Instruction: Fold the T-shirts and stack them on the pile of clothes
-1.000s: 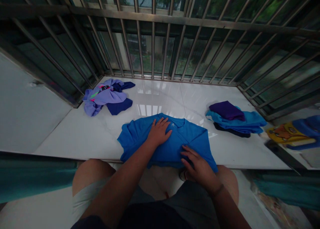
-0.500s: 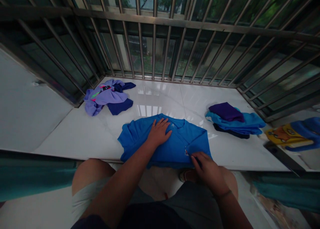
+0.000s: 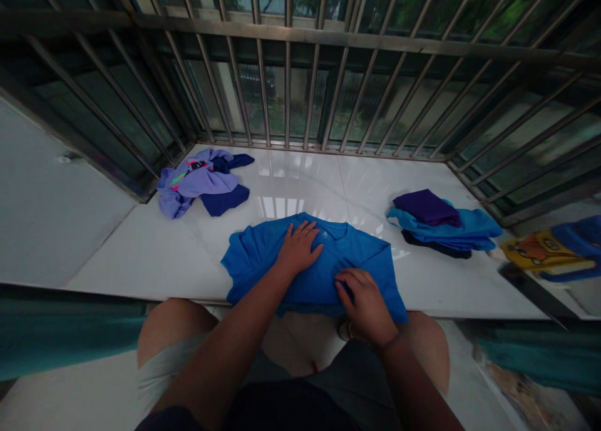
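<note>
A blue T-shirt (image 3: 310, 287) lies spread at the front edge of the white ledge, its neckline facing the window and its lower part hanging slightly over the edge. My left hand (image 3: 299, 248) rests flat on the shirt just below the collar, fingers stretched out. My right hand (image 3: 366, 302) is on the right half of the shirt, its thumb and fingers bent together on the cloth. The fingertips partly hide what they grip. The right sleeve side lies folded, with a slanting crease toward the shoulder.
Crumpled lilac and navy clothes (image 3: 201, 183) lie at the back left of the ledge (image 3: 300, 174). A stack of folded clothes (image 3: 436, 224), purple on top, sits at the right. Beyond it are a yellow and blue bag (image 3: 549, 249) and a dark flat object (image 3: 530, 293). Metal bars (image 3: 310, 99) line the window.
My right hand has moved left across the shirt, covering the small print on it. The shirt's lower right corner now reaches farther out toward me. My left hand has stayed in place.
</note>
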`<state>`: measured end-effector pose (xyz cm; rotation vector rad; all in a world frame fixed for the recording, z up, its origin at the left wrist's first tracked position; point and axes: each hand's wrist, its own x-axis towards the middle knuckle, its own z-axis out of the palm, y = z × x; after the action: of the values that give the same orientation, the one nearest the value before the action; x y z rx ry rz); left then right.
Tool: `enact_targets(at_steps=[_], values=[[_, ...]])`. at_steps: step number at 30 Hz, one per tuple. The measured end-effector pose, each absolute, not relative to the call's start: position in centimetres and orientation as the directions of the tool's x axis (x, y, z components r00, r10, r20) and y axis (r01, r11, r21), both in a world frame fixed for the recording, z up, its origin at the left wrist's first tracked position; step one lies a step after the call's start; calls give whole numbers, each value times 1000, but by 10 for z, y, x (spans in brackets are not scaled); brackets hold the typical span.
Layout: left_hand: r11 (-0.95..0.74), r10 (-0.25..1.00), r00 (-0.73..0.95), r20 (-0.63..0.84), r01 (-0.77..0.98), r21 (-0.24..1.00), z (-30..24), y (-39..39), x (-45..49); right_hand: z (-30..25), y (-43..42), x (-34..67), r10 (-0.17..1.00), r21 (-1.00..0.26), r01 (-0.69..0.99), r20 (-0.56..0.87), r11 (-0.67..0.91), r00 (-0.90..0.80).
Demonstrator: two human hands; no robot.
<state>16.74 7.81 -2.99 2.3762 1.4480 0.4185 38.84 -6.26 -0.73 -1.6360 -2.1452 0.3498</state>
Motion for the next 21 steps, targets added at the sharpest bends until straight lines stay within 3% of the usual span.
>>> enact_targets(at_steps=[3,9,21], values=[[-430,894,443,73,798,421,-29,78,168,-22,-56,389,963,-374,902,233,214,-132],[-423,898,435,74,802,421,-31,79,168,-52,-59,391,975,-266,953,202,141,-88],[-418,900,429,74,804,423,-28,78,169,-38,-7,379,971,-287,938,195,192,-139]])
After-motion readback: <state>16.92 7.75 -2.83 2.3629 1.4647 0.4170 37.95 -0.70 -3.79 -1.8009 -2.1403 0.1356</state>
